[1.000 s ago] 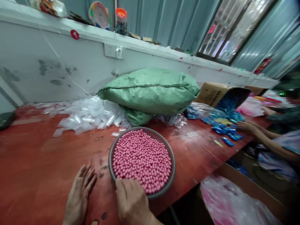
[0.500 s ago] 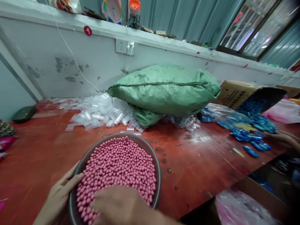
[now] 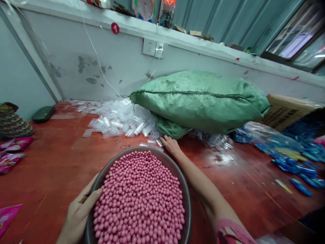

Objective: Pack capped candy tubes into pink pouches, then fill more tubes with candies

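A dark metal bowl (image 3: pixel 189 206) full of small round pink balls (image 3: pixel 142 200) stands on the table in front of me. My left hand (image 3: pixel 80 210) grips its left rim, thumb on the inside edge and fingers around the outer wall. Beyond the bowl's far right rim, my right hand (image 3: pixel 171 145) has its fingers bent and pressed together on a small clear plastic sleeve (image 3: pixel 160 142). A heap of similar clear plastic sleeves (image 3: pixel 114 118) spreads behind the bowl to the left of that hand.
A stuffed green sack (image 3: pixel 200 98) lies against the wall. Pink packets (image 3: pixel 12 162), a woven basket (image 3: pixel 15 120) and a dark green case (image 3: pixel 43 114) sit at left. Blue packets (image 3: pixel 291 166) and a cardboard box (image 3: pixel 281 112) are at right on the red table (image 3: pixel 61 176).
My right hand has left the pink balls and reached forward past the bowl to the clear plastic sleeves. My left hand still holds the rim. The view has swung left.
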Tool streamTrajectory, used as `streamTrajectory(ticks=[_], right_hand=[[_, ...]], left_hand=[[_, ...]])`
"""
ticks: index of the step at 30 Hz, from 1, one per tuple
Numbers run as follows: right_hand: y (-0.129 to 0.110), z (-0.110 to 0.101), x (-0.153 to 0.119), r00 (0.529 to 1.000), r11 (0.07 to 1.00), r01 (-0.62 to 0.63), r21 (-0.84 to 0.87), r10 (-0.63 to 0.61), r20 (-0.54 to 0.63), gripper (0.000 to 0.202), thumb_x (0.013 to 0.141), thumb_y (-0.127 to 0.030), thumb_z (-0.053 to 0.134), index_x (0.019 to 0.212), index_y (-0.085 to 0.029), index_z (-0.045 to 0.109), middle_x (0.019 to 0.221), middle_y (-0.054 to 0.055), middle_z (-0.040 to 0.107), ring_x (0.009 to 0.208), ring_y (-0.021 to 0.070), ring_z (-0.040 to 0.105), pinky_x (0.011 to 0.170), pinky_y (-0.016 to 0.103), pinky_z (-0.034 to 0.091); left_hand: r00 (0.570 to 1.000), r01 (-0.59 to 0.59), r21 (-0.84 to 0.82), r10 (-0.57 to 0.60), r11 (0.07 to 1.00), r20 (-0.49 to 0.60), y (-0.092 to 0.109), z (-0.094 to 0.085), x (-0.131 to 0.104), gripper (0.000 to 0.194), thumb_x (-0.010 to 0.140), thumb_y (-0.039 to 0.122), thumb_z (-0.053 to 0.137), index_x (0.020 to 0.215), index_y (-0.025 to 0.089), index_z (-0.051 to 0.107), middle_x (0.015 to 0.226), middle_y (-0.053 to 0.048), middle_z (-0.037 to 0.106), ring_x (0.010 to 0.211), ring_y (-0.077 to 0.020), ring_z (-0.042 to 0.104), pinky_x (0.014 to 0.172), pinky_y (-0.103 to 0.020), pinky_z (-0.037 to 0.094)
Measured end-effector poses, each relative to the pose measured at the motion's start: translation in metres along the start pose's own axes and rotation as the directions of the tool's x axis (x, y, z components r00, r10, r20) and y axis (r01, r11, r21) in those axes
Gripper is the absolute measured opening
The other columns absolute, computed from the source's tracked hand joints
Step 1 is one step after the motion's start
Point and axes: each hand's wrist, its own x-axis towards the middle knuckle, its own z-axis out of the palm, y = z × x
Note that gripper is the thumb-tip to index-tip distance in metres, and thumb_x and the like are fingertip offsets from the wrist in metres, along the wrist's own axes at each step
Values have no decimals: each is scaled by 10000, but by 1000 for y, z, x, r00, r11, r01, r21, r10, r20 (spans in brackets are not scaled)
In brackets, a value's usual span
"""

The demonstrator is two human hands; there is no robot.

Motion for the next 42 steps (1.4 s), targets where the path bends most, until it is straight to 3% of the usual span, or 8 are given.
streamTrajectory(ticks=[7,13,19,25,29,33,38,42], right_hand=[[-1,9,15,1000,998,-6,-68,6,10,349,891,-132,226,1197,-182,386,1131,132,448,1003,205,438,727,284,399],[1,4,9,997,997,60,-38,-58,54,319,897,-176,264,1166,-231,428,1272,70,408,1100,180,385,809,267,368],[1,4,16,996,1000,6,-2,-6,87,401,889,-160,316,1289,-156,293,1183,121,505,1046,189,455,853,302,361],[9,1,20,987,1000,-11,16,9,159,298,838,-305,492,1091,-147,498,1100,77,521,932,189,540,784,394,456],[12,1,4,985,998,-58,32,52,167,264,845,-306,477,1045,-141,525,1064,79,545,934,187,539,797,388,443],[7,-1,-15,988,988,-117,98,106,108,258,870,-265,397,971,-98,566,989,162,597,944,226,546,789,345,406],[11,-28,-40,989,959,-148,241,142,41,287,860,-237,352,1026,-119,553,917,113,644,833,195,594,704,276,420],[-3,-70,-70,995,930,-24,367,58,-83,351,868,-228,315,1195,-156,421,1064,54,595,938,138,553,779,234,410]], left_hand=[[1000,-15,-72,16,997,15,-1,1,0,555,625,360,660,1152,230,543,1191,-18,555,1154,-246,431,1005,-345,297],[996,-55,-109,62,992,60,3,2,-5,580,622,364,663,1165,205,534,1187,-38,556,1154,-265,427,935,-310,393],[995,-68,-124,76,990,61,1,2,-5,571,633,361,653,1166,194,532,1188,-46,555,1132,-256,453,944,-314,379],[988,-108,-149,123,983,96,-1,0,-4,559,683,344,615,1201,172,495,1208,-65,537,1143,-241,444,971,-327,340],[985,-107,-163,127,981,114,-1,1,-5,578,683,325,617,1222,174,472,1187,-70,554,1116,-243,468,964,-329,347],[982,-112,-174,135,978,129,-1,0,-5,586,685,320,614,1229,165,463,1184,-83,555,1114,-252,469,963,-351,350],[984,-124,-171,143,977,105,-5,-1,-3,593,664,332,628,1210,152,481,1184,-90,553,1132,-265,449,973,-381,337],[981,-157,-143,171,977,89,-6,0,-2,557,674,339,615,1189,161,502,1200,-80,541,1139,-264,442,984,-387,321]])
